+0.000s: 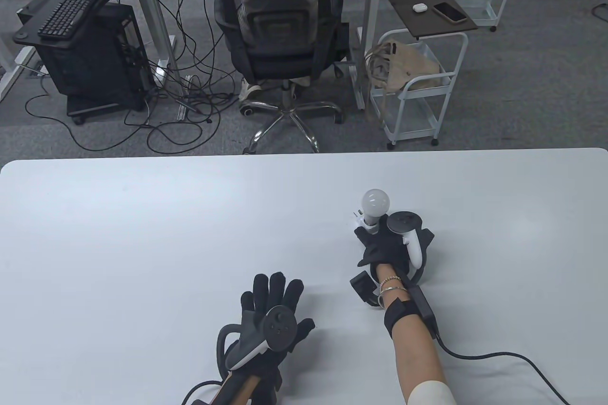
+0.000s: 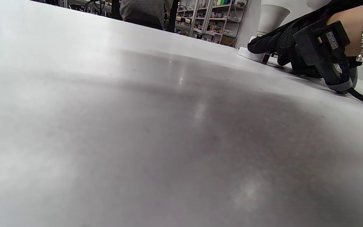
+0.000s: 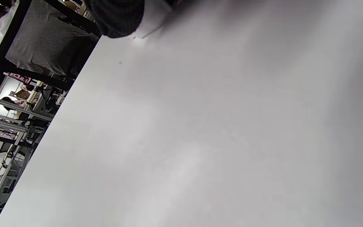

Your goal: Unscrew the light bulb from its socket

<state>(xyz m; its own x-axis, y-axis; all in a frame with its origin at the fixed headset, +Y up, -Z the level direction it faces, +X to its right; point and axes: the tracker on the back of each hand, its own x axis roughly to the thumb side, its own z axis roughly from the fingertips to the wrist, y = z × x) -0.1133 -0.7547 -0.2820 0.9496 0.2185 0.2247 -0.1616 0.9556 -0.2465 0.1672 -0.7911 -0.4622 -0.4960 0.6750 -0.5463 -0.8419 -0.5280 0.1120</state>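
A white light bulb (image 1: 375, 203) stands upright in a white socket (image 1: 361, 221) on the white table (image 1: 142, 234), right of centre. My right hand (image 1: 377, 240) wraps around the socket at the bulb's base and holds it down. In the left wrist view the bulb's lower part (image 2: 272, 17), the socket's base (image 2: 250, 53) and my right hand (image 2: 280, 42) show at the top right. My left hand (image 1: 274, 290) lies flat on the table with fingers spread, empty, to the left and nearer than the bulb. In the right wrist view a gloved fingertip (image 3: 118, 19) touches a white part (image 3: 151, 22) at the top.
A black cable (image 1: 494, 357) runs from my right wrist across the table to the right. Beyond the table's far edge stand an office chair (image 1: 280, 39) and a white cart (image 1: 418, 91).
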